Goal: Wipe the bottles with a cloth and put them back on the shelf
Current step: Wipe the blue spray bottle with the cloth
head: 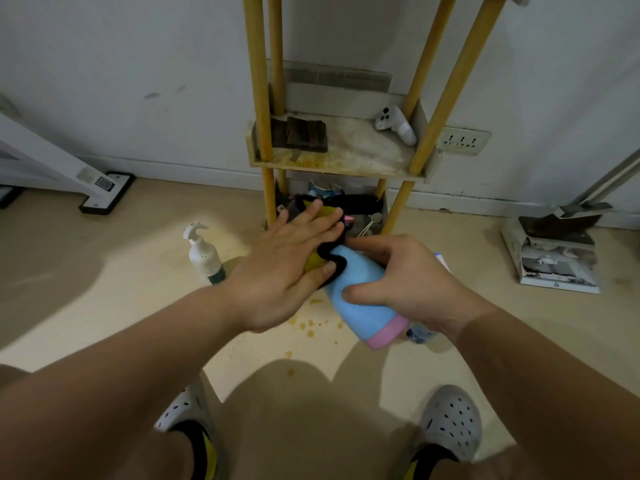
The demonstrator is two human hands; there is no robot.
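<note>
So right now the light-blue plastic bottle with the pink end [360,299] is up off the floor, held in both hands, just in front of the yellow-poled wooden shelf [346,161]. The right hand [408,282] is wrapped round its middle, thumb on the near side and fingers curled over the far side. The left hand [287,271] lies fairly flat on the yellow cloth with black edging [315,259], pressing it over the bottle's far end, with the thumb pushed into the cloth's edge.

The bit that matters is that the bottle is tilted. Its long axis runs from the pink end, low and toward the person on the right, up and away to the cloth-covered end on the left, which points at the shelf's bottom tier. Looks to me like wiping is still underway, so the cloth would need to travel down that axis toward the pink end.

1 white pump bottle [202,254] stands on the floor to the left, well apart, and I'd guess it's waiting its turn.
</note>
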